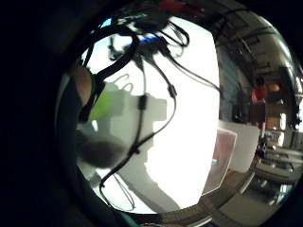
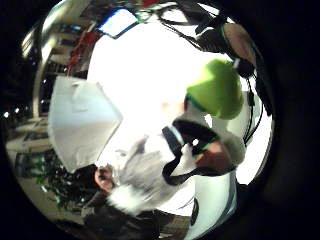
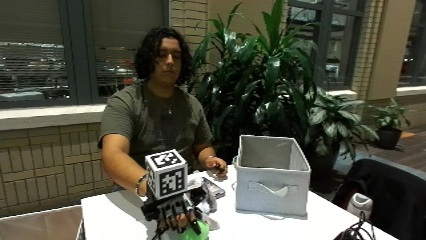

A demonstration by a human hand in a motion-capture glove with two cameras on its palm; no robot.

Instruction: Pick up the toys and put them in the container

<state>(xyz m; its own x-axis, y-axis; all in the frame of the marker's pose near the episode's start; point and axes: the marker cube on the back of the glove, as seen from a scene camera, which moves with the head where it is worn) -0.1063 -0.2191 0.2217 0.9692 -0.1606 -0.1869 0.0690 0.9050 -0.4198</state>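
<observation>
In the outside view my gloved right hand [image 3: 174, 211] hangs low over the white table [image 3: 113, 217] near its front edge. Its fingers curl down around a bright green toy [image 3: 197, 231]. That green toy [image 2: 217, 90] sits close to the palm in the thumb side view and shows as a green patch [image 1: 102, 106] beside a finger in the other palm view. A grey and white toy [image 3: 210, 189] lies just behind the hand, and shows as a grey toy [image 2: 142, 175] in the thumb side view. The grey fabric container [image 3: 271, 182] stands open-topped to the right.
The person's bare left hand [image 3: 216, 169] rests on the table beside the grey toy. A dark bag [image 3: 389, 195] and cables [image 3: 353, 232] sit at the table's right end. Large plants [image 3: 279, 90] stand behind the container.
</observation>
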